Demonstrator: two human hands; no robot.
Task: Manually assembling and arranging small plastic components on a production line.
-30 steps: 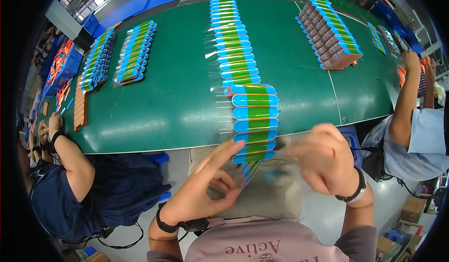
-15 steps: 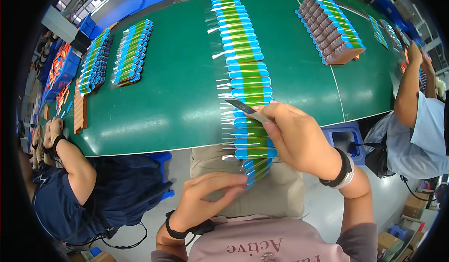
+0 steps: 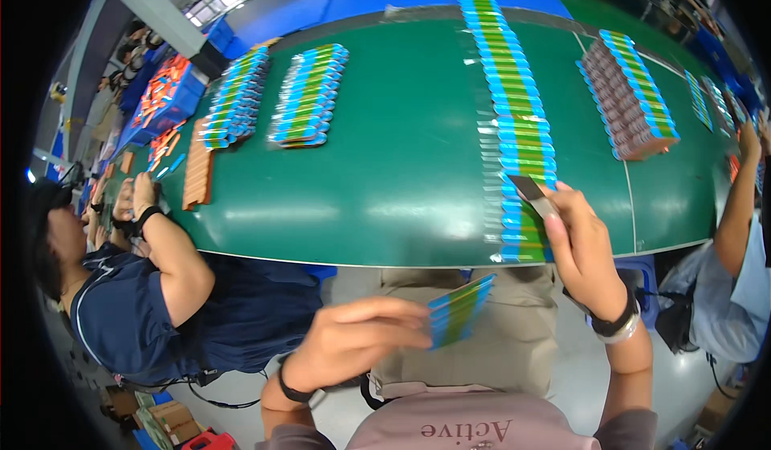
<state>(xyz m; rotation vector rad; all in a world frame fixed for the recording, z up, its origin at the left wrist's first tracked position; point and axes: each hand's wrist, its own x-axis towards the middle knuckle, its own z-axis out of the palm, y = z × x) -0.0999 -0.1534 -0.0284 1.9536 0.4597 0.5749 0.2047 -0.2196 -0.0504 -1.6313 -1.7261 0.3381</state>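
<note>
Here's the left hand (image 3: 361,333), a little blurred, thumb and fingers pinching a small blue-and-green pack (image 3: 462,315) that tilts in the air over the beige trousers (image 3: 482,366), just off the table's near edge! And the right hand (image 3: 585,237), fingers closed round a flat, dark-tipped blade (image 3: 530,191), its point angled up and left across the near part of a long row of blue-and-green pieces (image 3: 514,89); whether steel meets the row, I cannot tell. That row runs from the near edge of the green table (image 3: 401,193) away to the far side, little clear film tabs sticking out along its left flank. Look right, and a tall stack (image 3: 630,105) stands apart, blue and green on top, brownish in its layered sides. Over to the left, two piles (image 3: 309,101) of the same colours sit side by side, an orange-brown ridged block (image 3: 197,173) near the outer one, a blue bin (image 3: 183,106) heaped with orange pieces beyond. Out at the flanks, a co-worker in navy (image 3: 120,305) has both hands at the table on the left, and a pale blue sleeve (image 3: 747,265) shows on the right
</note>
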